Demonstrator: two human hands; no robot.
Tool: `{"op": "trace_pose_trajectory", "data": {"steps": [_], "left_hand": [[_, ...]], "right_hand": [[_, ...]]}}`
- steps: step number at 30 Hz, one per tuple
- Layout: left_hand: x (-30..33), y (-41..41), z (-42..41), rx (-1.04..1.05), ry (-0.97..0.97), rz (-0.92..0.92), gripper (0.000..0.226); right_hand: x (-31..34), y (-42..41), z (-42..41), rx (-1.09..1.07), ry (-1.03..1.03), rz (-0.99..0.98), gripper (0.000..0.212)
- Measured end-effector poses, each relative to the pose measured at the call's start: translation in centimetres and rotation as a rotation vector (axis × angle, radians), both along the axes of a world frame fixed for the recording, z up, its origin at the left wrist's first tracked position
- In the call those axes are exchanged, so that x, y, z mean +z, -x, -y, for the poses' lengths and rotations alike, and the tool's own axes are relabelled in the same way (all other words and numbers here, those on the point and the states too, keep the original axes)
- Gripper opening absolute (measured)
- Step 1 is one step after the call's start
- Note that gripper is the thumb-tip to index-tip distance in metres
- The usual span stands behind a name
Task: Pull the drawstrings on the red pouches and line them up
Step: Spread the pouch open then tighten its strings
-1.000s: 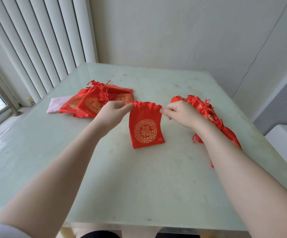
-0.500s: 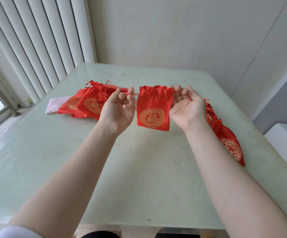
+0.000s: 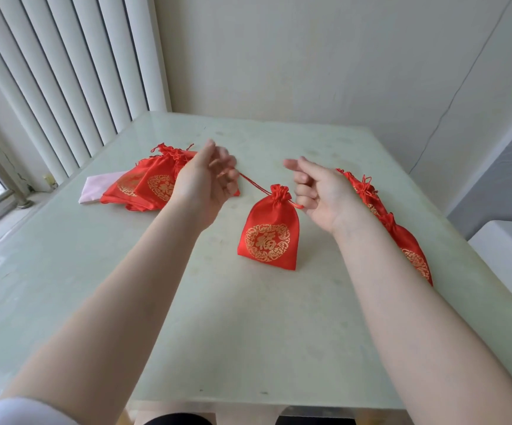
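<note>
A red pouch point(image 3: 269, 234) with a gold round emblem hangs between my hands, its mouth gathered tight and its bottom touching the table. My left hand point(image 3: 205, 182) holds the left drawstring point(image 3: 253, 184), which runs taut to the pouch's neck. My right hand point(image 3: 320, 191) has its fingers curled round the short right drawstring beside the neck. A heap of open red pouches point(image 3: 150, 182) lies behind my left hand. A row of closed red pouches point(image 3: 402, 237) lies along the table to the right of my right forearm.
The pale green glass table point(image 3: 248, 332) reaches from the near edge to the far wall. A pink cloth point(image 3: 94, 190) sticks out from under the left heap. Vertical blinds point(image 3: 64, 72) hang at the left. A white box point(image 3: 509, 256) stands off the table's right side.
My hands have moved apart and pulled the drawstrings, so the pouch's mouth, wide a second ago, is now gathered shut. The pouch was lifted and now hangs lower, right of centre.
</note>
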State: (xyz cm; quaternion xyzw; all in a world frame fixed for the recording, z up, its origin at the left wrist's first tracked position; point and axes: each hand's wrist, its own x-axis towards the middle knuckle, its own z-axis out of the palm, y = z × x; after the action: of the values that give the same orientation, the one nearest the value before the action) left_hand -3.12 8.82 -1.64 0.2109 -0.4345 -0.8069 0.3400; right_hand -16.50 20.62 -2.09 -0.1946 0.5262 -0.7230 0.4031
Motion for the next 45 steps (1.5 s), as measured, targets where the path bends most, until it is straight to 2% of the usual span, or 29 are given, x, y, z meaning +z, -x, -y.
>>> {"op": "trace_pose_trajectory", "data": {"steps": [3,6,8,10,13,14,16,18,19,22,24,27,30,32,33,36,41,43,45], "left_hand": [[2.4,0.8,-0.4,0.099,0.332,0.125,0.039],[3.9,1.3,-1.1,0.084,0.522,0.163,0.037],[4.4,1.3,-1.7,0.06,0.613,0.192,0.037],[4.5,1.3,-2.0,0.053,0.612,0.133,0.032],[3.9,1.2,-2.0,0.116,0.481,0.069,0.012],[3.4,1.3,-2.0,0.133,0.44,0.094,0.005],[1.5,1.8,-2.0,0.138,0.426,0.221,0.013],[-0.7,2.1,-2.3,0.051,0.465,0.375,0.016],[-1.9,2.1,-2.5,-0.007,0.493,0.442,0.016],[-5.0,2.1,-2.9,-0.032,0.484,0.545,0.008],[-6.4,2.3,-3.0,0.049,0.469,0.548,0.028],[-6.5,2.6,-3.2,0.123,0.388,0.507,0.043],[-6.4,3.0,-2.9,0.1,0.317,0.528,0.034],[-6.7,3.3,-2.7,-0.016,0.376,0.561,0.022],[-6.9,3.2,-2.7,-0.074,0.443,0.578,0.023],[-7.5,3.2,-2.5,-0.165,0.607,0.581,0.022],[-8.1,2.8,-2.1,-0.273,0.736,0.565,0.023],[-7.8,2.7,-2.3,-0.285,0.704,0.547,0.025],[-7.5,2.5,-2.3,-0.285,0.55,0.473,0.025]], "right_hand": [[1.4,-1.3,0.3,0.123,-0.129,-0.337,0.016],[2.1,-2.8,0.7,0.204,-0.217,-0.637,0.007],[2.2,-3.2,1.2,0.15,-0.268,-0.835,0.013],[2.3,-2.8,1.8,-0.013,-0.276,-1.011,0.018],[1.6,-1.4,2.3,-0.395,-0.194,-1.273,0.024],[1.1,-1.1,2.3,-0.459,-0.142,-1.332,0.025],[-0.4,-0.8,2.4,-0.461,-0.091,-1.404,0.022],[-2.7,-0.7,2.7,-0.322,-0.134,-1.359,0.021],[-3.7,-0.8,2.9,-0.217,-0.187,-1.26,0.021],[-5.9,-1.5,2.6,0.013,-0.249,-0.721,0.028],[-6.4,-1.8,2.4,0.049,-0.247,-0.436,0.031],[-6.2,-2.0,2.2,0.036,-0.282,-0.156,0.027],[-6.3,-1.8,2.4,0.021,-0.198,0.164,0.028],[-6.5,-1.5,2.4,0.023,-0.088,0.339,0.031],[-6.5,-1.4,2.3,0.024,-0.042,0.387,0.032],[-6.3,-1.0,2.0,0.048,0.004,0.395,0.034],[-6.2,-0.6,1.4,0.062,-0.089,0.144,0.033],[-6.5,-0.7,1.5,0.031,-0.15,0.042,0.032],[-6.7,-0.8,1.5,-0.043,-0.26,-0.106,0.026]]}}
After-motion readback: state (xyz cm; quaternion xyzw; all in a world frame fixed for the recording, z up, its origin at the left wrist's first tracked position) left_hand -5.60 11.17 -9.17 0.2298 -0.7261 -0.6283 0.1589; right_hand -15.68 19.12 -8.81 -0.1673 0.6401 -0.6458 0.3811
